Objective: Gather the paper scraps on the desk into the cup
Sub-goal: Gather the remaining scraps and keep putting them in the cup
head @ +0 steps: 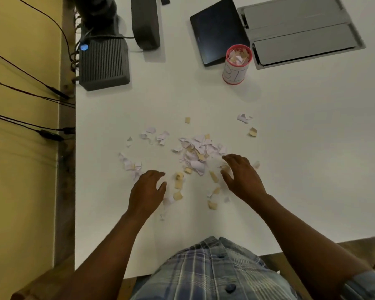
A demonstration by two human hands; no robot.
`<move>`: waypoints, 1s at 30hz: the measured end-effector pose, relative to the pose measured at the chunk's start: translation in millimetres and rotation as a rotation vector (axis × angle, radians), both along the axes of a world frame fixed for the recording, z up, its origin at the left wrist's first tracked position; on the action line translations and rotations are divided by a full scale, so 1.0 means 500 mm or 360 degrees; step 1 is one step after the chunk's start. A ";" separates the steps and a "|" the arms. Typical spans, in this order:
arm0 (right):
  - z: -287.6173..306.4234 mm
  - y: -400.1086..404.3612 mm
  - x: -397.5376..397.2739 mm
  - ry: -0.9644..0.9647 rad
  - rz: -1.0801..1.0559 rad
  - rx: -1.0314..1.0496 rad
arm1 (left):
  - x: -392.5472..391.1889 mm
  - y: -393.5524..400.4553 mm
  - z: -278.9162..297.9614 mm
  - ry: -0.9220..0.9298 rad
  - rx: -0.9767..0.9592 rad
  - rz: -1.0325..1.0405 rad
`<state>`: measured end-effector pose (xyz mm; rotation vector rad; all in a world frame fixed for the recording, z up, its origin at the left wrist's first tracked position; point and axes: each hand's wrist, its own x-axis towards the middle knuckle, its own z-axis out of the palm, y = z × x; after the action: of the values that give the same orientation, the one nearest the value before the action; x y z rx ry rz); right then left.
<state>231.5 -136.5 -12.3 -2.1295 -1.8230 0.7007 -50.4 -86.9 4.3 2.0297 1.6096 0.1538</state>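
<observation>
White and tan paper scraps (196, 151) lie scattered over the middle of the white desk (301, 148), thickest in a pile at the centre. A red-rimmed white cup (236, 66), holding several scraps, stands upright at the back right of them. My left hand (147, 191) rests palm down on the desk left of the tan scraps, fingers apart, holding nothing. My right hand (240, 176) hovers at the pile's right edge, fingers spread and curved; a scrap lies under its fingertips.
A dark ribbed box (104, 61) with cables sits at the back left. Behind it stands a dark upright stand (145, 22). A black tablet (217, 31) and a grey desk hatch (301, 33) lie at the back right. The desk's left edge (75, 169) drops to a yellow floor.
</observation>
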 end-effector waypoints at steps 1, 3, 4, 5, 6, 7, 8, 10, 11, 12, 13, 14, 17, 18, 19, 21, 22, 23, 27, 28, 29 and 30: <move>0.001 -0.015 -0.003 -0.0015 0.0001 -0.0010 | -0.009 -0.012 -0.002 -0.0006 0.0000 0.0023; 0.003 -0.046 -0.006 -0.0045 0.0001 -0.0032 | -0.024 -0.035 -0.006 -0.0028 0.0004 0.0064; 0.004 -0.061 -0.007 -0.0060 0.0005 -0.0040 | -0.031 -0.045 -0.008 -0.0041 0.0014 0.0076; 0.005 -0.077 -0.006 -0.0071 0.0007 -0.0041 | -0.039 -0.056 -0.012 -0.0052 0.0029 0.0083; 0.006 -0.091 -0.004 -0.0079 0.0006 -0.0039 | -0.047 -0.066 -0.017 -0.0055 0.0042 0.0087; 0.007 -0.105 0.000 -0.0089 -0.0002 -0.0036 | -0.055 -0.075 -0.021 -0.0046 0.0050 0.0090; 0.007 -0.120 0.006 -0.0099 -0.0018 -0.0036 | -0.063 -0.084 -0.025 -0.0035 0.0050 0.0099; 0.006 -0.147 0.026 -0.0104 -0.0114 -0.0050 | -0.076 -0.100 -0.032 -0.0035 0.0035 0.0122; 0.005 -0.162 0.039 -0.0100 -0.0188 -0.0063 | -0.083 -0.107 -0.034 -0.0042 0.0031 0.0130; 0.004 -0.178 0.053 -0.0099 -0.0264 -0.0077 | -0.089 -0.114 -0.037 -0.0042 0.0026 0.0136; 0.003 -0.195 0.066 -0.0101 -0.0336 -0.0089 | -0.096 -0.119 -0.038 -0.0032 0.0018 0.0138; 0.001 -0.214 0.079 -0.0098 -0.0412 -0.0100 | -0.102 -0.124 -0.040 -0.0016 0.0007 0.0136; -0.006 -0.274 0.108 -0.0080 -0.0646 -0.0171 | -0.122 -0.131 -0.045 0.0031 -0.0051 0.0119; -0.010 -0.294 0.113 -0.0078 -0.0703 -0.0231 | -0.128 -0.132 -0.046 0.0056 -0.0086 0.0118; -0.015 -0.312 0.115 -0.0065 -0.0744 -0.0318 | -0.134 -0.132 -0.047 0.0086 -0.0122 0.0117; -0.024 -0.342 0.110 -0.0019 -0.0771 -0.0516 | -0.144 -0.132 -0.051 0.0140 -0.0177 0.0110; -0.029 -0.352 0.103 -0.0001 -0.0774 -0.0588 | -0.148 -0.131 -0.053 0.0169 -0.0202 0.0106; -0.033 -0.359 0.095 0.0004 -0.0776 -0.0628 | -0.150 -0.131 -0.054 0.0196 -0.0227 0.0104; -0.044 -0.353 0.054 -0.0013 -0.0804 -0.0576 | -0.156 -0.130 -0.058 0.0249 -0.0284 0.0090; -0.046 -0.346 0.042 0.0001 -0.0792 -0.0549 | -0.155 -0.130 -0.059 0.0253 -0.0294 0.0083; -0.047 -0.337 0.029 0.0015 -0.0768 -0.0515 | -0.155 -0.131 -0.059 0.0253 -0.0302 0.0075; -0.050 -0.326 0.016 0.0022 -0.0733 -0.0475 | -0.154 -0.132 -0.060 0.0251 -0.0307 0.0065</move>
<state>239.6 -299.7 -37.0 -2.5934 -1.2016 0.9020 -127.2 -152.9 -25.8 1.9015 1.6906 -0.1454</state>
